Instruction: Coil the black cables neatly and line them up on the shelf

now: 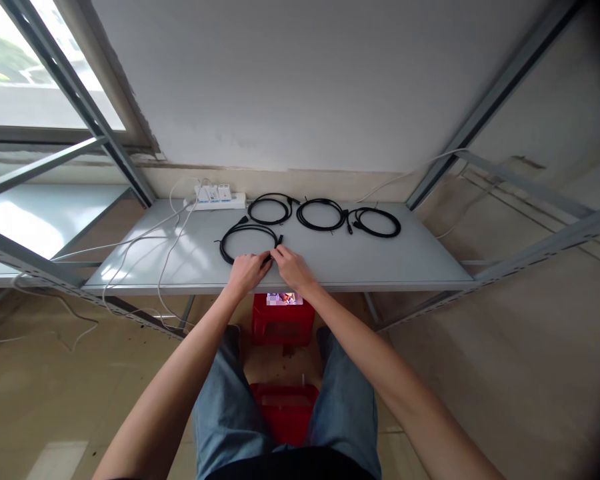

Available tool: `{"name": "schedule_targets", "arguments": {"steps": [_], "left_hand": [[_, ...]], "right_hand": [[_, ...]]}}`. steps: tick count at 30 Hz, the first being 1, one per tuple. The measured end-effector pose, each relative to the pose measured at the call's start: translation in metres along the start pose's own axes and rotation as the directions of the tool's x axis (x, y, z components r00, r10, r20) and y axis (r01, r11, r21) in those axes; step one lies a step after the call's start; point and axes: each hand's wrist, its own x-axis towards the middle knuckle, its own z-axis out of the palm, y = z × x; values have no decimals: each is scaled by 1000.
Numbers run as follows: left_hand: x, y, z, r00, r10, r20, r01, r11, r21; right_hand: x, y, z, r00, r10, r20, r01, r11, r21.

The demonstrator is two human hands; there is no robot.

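Observation:
A coiled black cable (223, 245) with a plug at its far side lies on the grey shelf near its front edge. Both my left hand (250, 270) and my right hand (289, 264) are closed on the near right part of this coil, fingertips almost touching. What exactly sits between the fingertips is too small to make out. Behind it rests a second coiled cable (269, 222). Further right are a third coil (320, 229) and a fourth coil (380, 235), all black and lying flat.
A white power strip (220, 203) with several adapters stands at the shelf's back left, and white cords (173, 250) run from it over the front edge. Metal posts (125, 167) frame the shelf (380, 267). Below is a red stool (283, 327) with a phone-like lit screen (285, 299).

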Motion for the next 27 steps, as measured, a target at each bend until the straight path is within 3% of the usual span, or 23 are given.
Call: {"name": "schedule_targets", "arguments": {"steps": [8, 20, 23, 27], "left_hand": [[-1, -2, 1, 999, 31, -37, -33, 998, -54], [0, -5, 1, 993, 88, -84, -103, 976, -192], [1, -6, 4, 990, 92, -108, -113, 970, -213], [3, -8, 7, 988, 83, -129, -111, 968, -227]], "right_hand": [[1, 0, 3, 1000, 14, 5, -14, 1000, -15], [5, -6, -3, 980, 201, -1, -201, 977, 70], [12, -8, -5, 935, 353, 15, -351, 924, 153], [26, -9, -8, 840, 537, 79, -529, 776, 344]]}}
